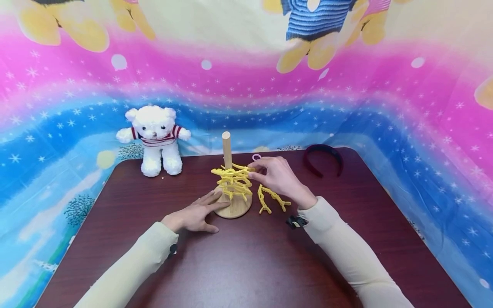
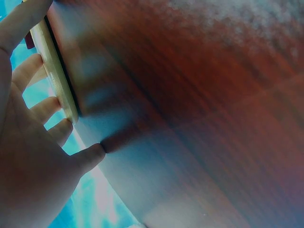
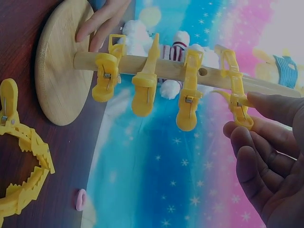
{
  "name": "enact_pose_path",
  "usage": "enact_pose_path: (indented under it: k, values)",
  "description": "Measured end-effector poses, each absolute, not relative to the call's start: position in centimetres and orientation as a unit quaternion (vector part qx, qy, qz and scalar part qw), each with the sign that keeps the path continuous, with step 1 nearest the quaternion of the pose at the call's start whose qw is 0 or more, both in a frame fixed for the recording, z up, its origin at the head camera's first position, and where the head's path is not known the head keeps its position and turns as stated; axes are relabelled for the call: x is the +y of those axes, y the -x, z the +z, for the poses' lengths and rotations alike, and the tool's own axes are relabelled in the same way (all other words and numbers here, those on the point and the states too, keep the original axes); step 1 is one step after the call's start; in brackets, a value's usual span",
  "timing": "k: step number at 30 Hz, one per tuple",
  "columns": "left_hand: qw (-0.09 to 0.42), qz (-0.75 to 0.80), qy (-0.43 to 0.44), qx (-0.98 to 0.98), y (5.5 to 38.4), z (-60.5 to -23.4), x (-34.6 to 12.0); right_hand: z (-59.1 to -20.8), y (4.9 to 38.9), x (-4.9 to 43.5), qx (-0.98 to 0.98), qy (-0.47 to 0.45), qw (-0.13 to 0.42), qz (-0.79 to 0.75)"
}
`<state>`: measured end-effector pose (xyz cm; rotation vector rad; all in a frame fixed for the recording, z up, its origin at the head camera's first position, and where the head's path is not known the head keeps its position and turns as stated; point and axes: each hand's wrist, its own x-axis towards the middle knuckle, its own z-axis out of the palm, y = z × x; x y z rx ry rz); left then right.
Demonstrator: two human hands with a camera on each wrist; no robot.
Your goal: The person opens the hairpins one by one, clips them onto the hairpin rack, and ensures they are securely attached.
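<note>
A wooden stand has an upright post (image 1: 227,150) on a round base (image 1: 236,209). Several yellow plastic spring clips (image 3: 144,97) sit one above another along the post. My right hand (image 1: 278,176) pinches the handle end of the uppermost spring clip (image 3: 233,78) between thumb and fingers; its far part overlaps the post in the right wrist view. My left hand (image 1: 195,215) lies with spread fingers at the left front of the base, fingertips on its rim. More yellow clips (image 1: 274,195), linked in a curved shape, lie on the table right of the stand.
On the dark table (image 1: 239,265), a white teddy bear (image 1: 155,139) in a striped top stands at the back left. A dark headband (image 1: 324,159) lies at the back right, and a small pink ring (image 1: 256,157) behind the stand. A printed cloth (image 1: 246,98) hangs around the table.
</note>
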<state>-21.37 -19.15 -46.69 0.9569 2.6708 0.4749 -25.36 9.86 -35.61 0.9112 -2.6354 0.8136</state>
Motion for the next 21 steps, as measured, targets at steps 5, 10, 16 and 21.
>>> enact_pose_path:
  k: [5,10,16,21]
  values:
    - [0.136,0.163,-0.328,0.920,21.44,-46.69,-19.18,-35.76,25.53,9.45,-0.903,-0.307,0.110,0.278]
    - [0.138,0.162,-0.325,0.921,21.47,-46.63,-19.06,-35.90,25.74,9.36,-0.902,-0.304,0.110,0.287]
    - [0.138,0.159,-0.326,0.922,21.53,-46.68,-19.12,-36.00,25.99,9.42,-0.903,-0.292,0.104,0.298]
    - [0.140,0.160,-0.325,0.922,21.60,-46.83,-19.08,-35.94,26.17,9.49,-0.907,-0.290,0.098,0.291]
